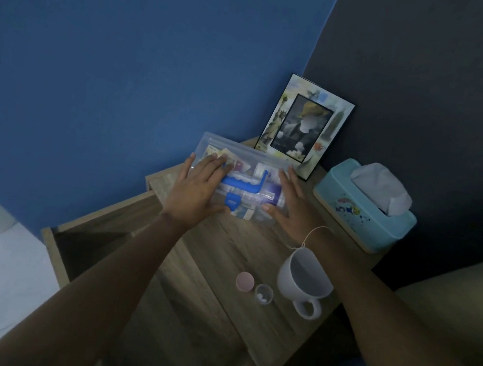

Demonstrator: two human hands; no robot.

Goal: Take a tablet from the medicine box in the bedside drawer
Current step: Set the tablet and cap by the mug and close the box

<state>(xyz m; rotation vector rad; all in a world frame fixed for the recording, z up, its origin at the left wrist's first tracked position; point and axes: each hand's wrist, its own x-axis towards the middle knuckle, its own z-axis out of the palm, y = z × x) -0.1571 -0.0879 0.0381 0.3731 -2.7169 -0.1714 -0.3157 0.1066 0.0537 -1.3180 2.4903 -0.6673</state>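
Now both hands [245, 191] on medicine box [255, 166]

Head view, looking steeply down, close

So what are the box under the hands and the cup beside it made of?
The medicine box looks like clear plastic: its contents show through, with a blue moulded handle and clasp. The cup appears to be white glazed ceramic, smooth with a soft sheen, though it might be plastic.

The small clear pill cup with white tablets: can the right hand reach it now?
Probably yes. The small clear pill cup stands open on the wooden bedside table, nothing over it; the right hand only rests on the clear plastic medicine box.
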